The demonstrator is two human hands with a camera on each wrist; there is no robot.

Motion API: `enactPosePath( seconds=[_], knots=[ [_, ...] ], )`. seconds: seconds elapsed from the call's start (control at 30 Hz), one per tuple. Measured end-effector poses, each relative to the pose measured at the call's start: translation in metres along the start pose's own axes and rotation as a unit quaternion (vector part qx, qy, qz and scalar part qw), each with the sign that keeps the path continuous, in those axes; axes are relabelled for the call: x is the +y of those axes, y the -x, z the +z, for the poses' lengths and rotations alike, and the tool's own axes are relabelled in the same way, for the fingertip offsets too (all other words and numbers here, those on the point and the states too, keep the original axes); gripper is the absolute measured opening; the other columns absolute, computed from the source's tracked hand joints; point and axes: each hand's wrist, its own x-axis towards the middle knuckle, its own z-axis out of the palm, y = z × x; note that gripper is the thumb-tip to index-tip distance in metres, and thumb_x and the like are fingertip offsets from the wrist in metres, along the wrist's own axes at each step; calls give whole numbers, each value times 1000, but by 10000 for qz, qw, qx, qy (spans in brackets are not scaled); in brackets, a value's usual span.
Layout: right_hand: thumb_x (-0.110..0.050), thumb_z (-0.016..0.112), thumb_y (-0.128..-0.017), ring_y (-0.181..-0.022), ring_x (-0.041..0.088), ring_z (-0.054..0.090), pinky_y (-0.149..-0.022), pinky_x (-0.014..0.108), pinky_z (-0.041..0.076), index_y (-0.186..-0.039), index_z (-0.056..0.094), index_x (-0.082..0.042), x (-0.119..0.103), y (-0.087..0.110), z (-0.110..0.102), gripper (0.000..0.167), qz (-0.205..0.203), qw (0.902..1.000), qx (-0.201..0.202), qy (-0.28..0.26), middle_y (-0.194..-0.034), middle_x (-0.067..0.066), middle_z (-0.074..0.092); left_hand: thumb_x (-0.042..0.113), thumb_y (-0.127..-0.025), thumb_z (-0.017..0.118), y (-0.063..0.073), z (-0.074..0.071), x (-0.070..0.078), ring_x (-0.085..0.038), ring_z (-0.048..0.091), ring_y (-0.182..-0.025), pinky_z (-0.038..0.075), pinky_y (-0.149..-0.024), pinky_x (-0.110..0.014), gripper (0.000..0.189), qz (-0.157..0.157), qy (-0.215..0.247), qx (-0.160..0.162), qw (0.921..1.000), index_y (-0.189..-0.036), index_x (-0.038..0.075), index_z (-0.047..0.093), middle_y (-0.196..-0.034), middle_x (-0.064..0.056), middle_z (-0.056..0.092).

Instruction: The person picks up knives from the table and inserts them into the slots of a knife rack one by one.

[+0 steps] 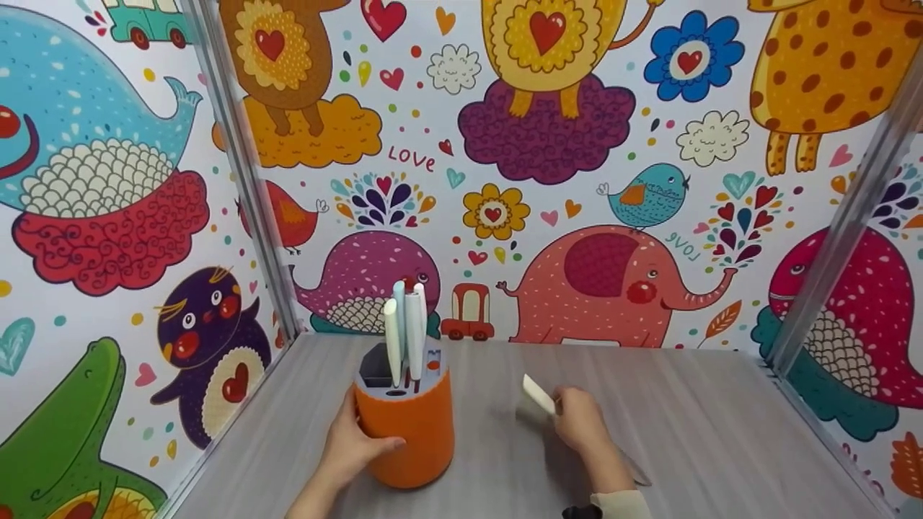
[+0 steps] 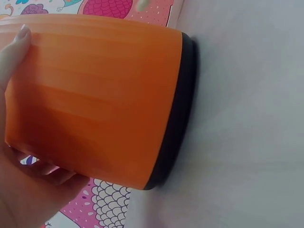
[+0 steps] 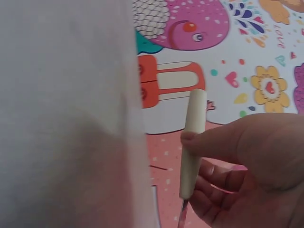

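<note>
An orange knife block (image 1: 411, 431) stands upright on the table, left of the middle. My left hand (image 1: 350, 441) grips its side, thumb across the front. In the left wrist view, the block's black base (image 2: 178, 114) meets the tabletop. Several knives with pale handles (image 1: 416, 335) stick up from the grey slotted top. To the right of the block, my right hand (image 1: 580, 419) holds a knife (image 3: 194, 142) by its cream handle, thumb pressed along it. The handle end points up and left; most of the blade is hidden behind the hand and forearm.
The grey wood-grain table (image 1: 707, 418) is bounded by printed cartoon panels at the back (image 1: 577, 194) and on both sides. Metal posts (image 1: 249, 173) stand at the back corners. A dark compartment (image 1: 375, 367) takes up the left of the block's top.
</note>
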Motion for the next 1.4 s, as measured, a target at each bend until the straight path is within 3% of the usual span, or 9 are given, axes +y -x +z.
enactPosePath(
  seconds=[0.3, 0.47, 0.6, 0.73, 0.9, 1.03, 1.23, 1.33, 1.4],
  knots=[
    [-3, 81, -91, -89, 21, 66, -81, 44, 60, -112, 68, -2, -18, -4, -18, 25, -28, 9931, 341, -1123, -100, 10, 69, 45, -69, 100, 1, -3, 1, -37, 53, -143, 40, -124, -61, 133, 32, 0, -42, 10000, -168, 9, 18, -166, -19, 43],
    [-5, 81, -92, -89, 16, 62, -77, 32, 58, -117, 68, -3, -23, -5, -27, 28, -21, 9847, 577, -1647, -100, 8, 67, 48, -70, 99, 0, -6, 3, -38, 52, -144, 40, -123, -61, 135, -27, 43, -117, 9999, -168, 9, 16, -167, -20, 41],
    [-4, 76, -96, -88, 15, 59, -75, 24, 53, -121, 66, -3, -25, -6, -32, 27, -170, 9688, 716, -2365, -102, 9, 66, 50, -70, 99, -1, -8, 0, -39, 50, -145, 39, -123, -63, 136, -67, 13, -170, 9998, -169, 9, 13, -169, -21, 38],
    [-2, 72, -99, -86, 14, 59, -72, 23, 53, -124, 63, 0, -26, 0, -33, 27, -462, 9492, 699, -3034, -102, 11, 66, 52, -70, 98, 2, -7, -5, -41, 49, -146, 38, -123, -65, 139, -339, -41, -242, 9991, -169, 8, 11, -169, -23, 36],
    [-3, 71, -99, -84, 11, 58, -69, 22, 52, -125, 63, 0, -30, 7, -35, 27, -519, 9356, 669, -3429, -100, 10, 64, 54, -66, 99, 3, -3, -4, -43, 49, -144, 36, -123, -67, 143, -562, 82, -281, 9980, -168, 8, 11, -168, -25, 36],
    [-2, 72, -99, -83, 13, 58, -69, 22, 53, -125, 63, -1, -36, 5, -40, 27, -665, 9270, 696, -3626, -99, 11, 64, 53, -70, 98, 1, -6, 6, -44, 46, -146, 34, -124, -67, 139, -332, -4, -246, 9991, -168, 5, 11, -169, -26, 33],
    [-5, 72, -99, -85, 14, 60, -70, 22, 54, -124, 63, -1, -39, 5, -43, 26, -790, 9221, 454, -3761, -98, 11, 63, 45, -102, 69, 12, -17, 34, -50, 40, -151, 39, -121, -66, 96, 195, 29, -51, 9998, -168, 2, 14, -171, -29, 27],
    [-2, 72, -99, -85, 13, 60, -70, 22, 55, -123, 63, 1, -39, 5, -43, 26, -840, 9191, 357, -3834, -98, 12, 64, 39, -105, 66, 23, -19, 55, -48, 46, -149, 43, -119, -64, 82, 627, -151, 436, 9970, -166, 4, 24, -167, -27, 38],
    [-1, 71, -99, -85, 12, 60, -71, 22, 55, -123, 62, 2, -41, 6, -43, 26, -919, 9156, 299, -3904, -99, 12, 64, 32, -101, 72, 34, -17, 70, -44, 55, -141, 48, -115, -62, 74, 1133, -598, 1107, 9856, -159, 3, 37, -157, -25, 51]
  ],
)
